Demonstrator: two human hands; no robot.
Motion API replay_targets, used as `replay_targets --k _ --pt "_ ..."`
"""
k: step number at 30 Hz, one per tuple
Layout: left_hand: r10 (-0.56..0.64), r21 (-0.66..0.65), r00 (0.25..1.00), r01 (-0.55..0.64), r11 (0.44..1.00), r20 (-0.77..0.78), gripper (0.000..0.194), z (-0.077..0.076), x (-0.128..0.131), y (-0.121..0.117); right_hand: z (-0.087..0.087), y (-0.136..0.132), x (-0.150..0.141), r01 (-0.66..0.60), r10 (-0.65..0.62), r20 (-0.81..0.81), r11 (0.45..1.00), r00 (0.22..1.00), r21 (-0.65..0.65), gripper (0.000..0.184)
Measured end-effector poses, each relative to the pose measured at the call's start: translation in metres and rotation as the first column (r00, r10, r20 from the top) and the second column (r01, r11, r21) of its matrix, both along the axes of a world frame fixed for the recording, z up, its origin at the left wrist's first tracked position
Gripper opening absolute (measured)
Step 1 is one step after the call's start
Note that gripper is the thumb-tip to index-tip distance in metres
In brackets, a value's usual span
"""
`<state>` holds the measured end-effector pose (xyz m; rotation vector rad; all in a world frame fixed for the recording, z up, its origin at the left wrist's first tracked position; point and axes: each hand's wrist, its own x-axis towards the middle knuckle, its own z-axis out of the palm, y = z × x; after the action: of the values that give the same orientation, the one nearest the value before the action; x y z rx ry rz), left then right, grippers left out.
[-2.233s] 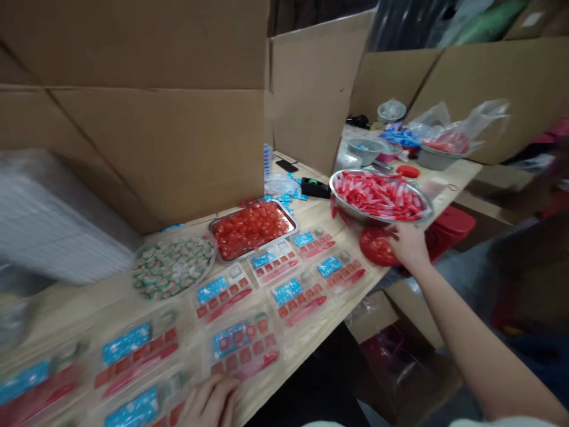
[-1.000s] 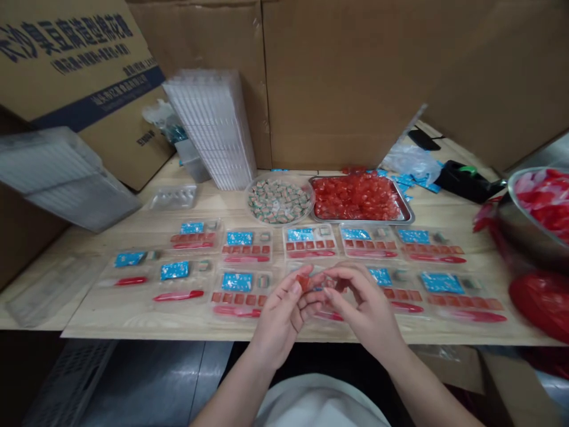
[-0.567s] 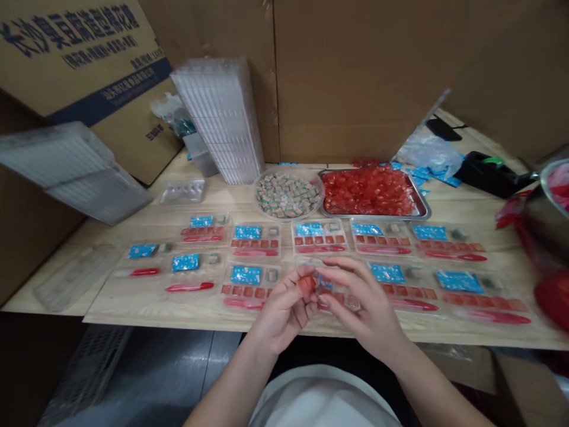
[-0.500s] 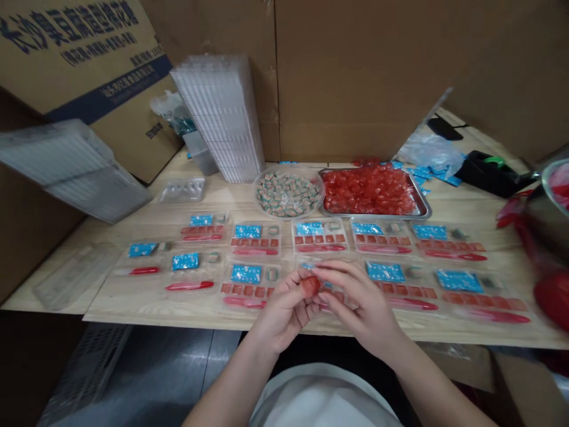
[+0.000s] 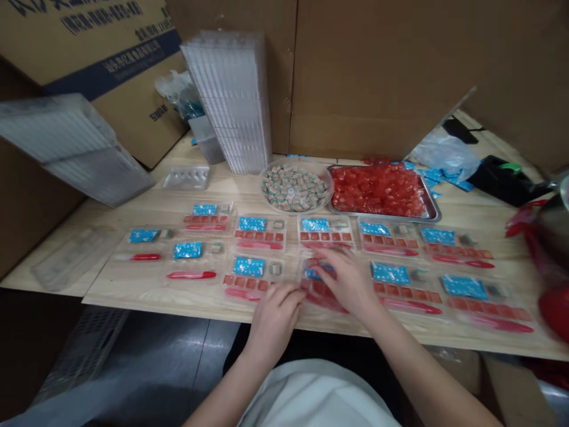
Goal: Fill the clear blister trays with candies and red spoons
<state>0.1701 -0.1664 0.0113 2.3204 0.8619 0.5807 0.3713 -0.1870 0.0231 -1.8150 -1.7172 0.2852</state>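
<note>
My left hand (image 5: pixel 275 311) rests at the front left corner of the middle clear plastic tray (image 5: pixel 303 296), fingers curled down and pressed together; whatever they hold is hidden. Over the same tray reaches my right hand (image 5: pixel 349 279), its fingers bent down near the blue packet (image 5: pixel 313 271); they are smeared by motion. Red squares (image 5: pixel 326 289) show in a row in this tray, partly covered by my hands. To the left, a neighbouring tray holds a blue packet (image 5: pixel 249 267), a striped wrapped piece (image 5: pixel 275 269), red squares (image 5: pixel 244 283) and a red pen-like item (image 5: pixel 242 295).
Several similar filled trays stand in two rows across the wooden table (image 5: pixel 146 296). Behind them are a round dish (image 5: pixel 263 193) of striped pieces and a metal tray (image 5: pixel 433 216) heaped with red wrapped pieces. Stacked clear trays (image 5: pixel 233 101) rise at the back left. Cardboard (image 5: pixel 364 77) stands behind.
My hands were together above the middle tray with a red piece between them. They have separated and lowered, left to the tray's corner, right over the tray. The view has shifted slightly.
</note>
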Motion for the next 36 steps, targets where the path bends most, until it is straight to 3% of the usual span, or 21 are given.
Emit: replay_targets --k 3,6,13,15,17,19,23,25,27,31,34,36 --pt "-0.031 0.040 0.996 0.034 0.999 -0.081 0.018 -0.002 0.006 0.002 -0.001 0.007 -0.016 -0.080 0.081 0.100 0.997 0.992 -0.017 0.028" --pt "-0.049 0.047 0.994 0.054 0.997 -0.101 0.014 -0.003 0.011 0.003 -0.002 0.006 -0.022 -0.127 0.130 0.083 0.991 0.988 -0.040 0.026" --pt "-0.060 0.095 0.994 0.069 0.993 -0.094 0.011 -0.007 0.012 0.005 -0.002 0.007 -0.010 -0.151 0.154 0.047 0.987 0.987 -0.063 0.033" --pt "-0.036 0.117 0.999 0.041 0.992 -0.040 0.012 -0.006 0.011 0.005 0.004 -0.004 0.007 -0.086 0.086 0.019 0.996 0.996 0.011 0.036" --pt "0.008 0.144 0.999 -0.015 0.989 0.047 0.014 -0.004 0.009 0.004 0.010 -0.022 0.030 0.057 -0.059 0.011 0.992 0.998 0.113 0.037" --pt "0.047 0.169 0.990 -0.070 0.983 0.136 0.015 -0.001 0.010 0.003 0.012 -0.044 0.051 0.115 -0.124 0.068 0.986 0.990 0.123 0.046" --pt "0.038 0.179 0.965 -0.087 0.980 0.259 0.015 0.010 0.018 0.003 -0.001 -0.075 0.067 -0.025 0.028 0.164 0.999 0.986 -0.021 0.056" --pt "-0.009 0.157 0.951 -0.042 0.987 0.308 0.015 0.019 0.020 0.006 -0.007 -0.079 0.063 -0.060 0.058 0.138 0.998 0.989 0.004 0.051" --pt "-0.036 0.115 0.944 -0.002 0.993 0.329 0.011 0.031 0.017 0.013 -0.005 -0.077 0.059 -0.083 0.077 0.093 0.995 0.993 0.063 0.044" --pt "-0.003 -0.134 0.956 0.044 0.990 0.294 0.047 0.057 -0.004 0.035 0.016 -0.058 0.046 -0.156 0.161 -0.022 0.974 0.987 0.162 0.033" --pt "0.070 -0.411 0.939 0.080 0.908 0.337 0.025 0.063 -0.022 0.050 0.027 -0.036 0.027 -0.192 0.217 -0.157 0.969 0.964 0.157 0.030" --pt "0.250 -0.557 0.879 0.020 0.831 0.405 0.017 0.060 -0.034 0.064 0.027 -0.022 0.013 -0.162 0.187 -0.291 0.981 0.938 0.108 0.042"
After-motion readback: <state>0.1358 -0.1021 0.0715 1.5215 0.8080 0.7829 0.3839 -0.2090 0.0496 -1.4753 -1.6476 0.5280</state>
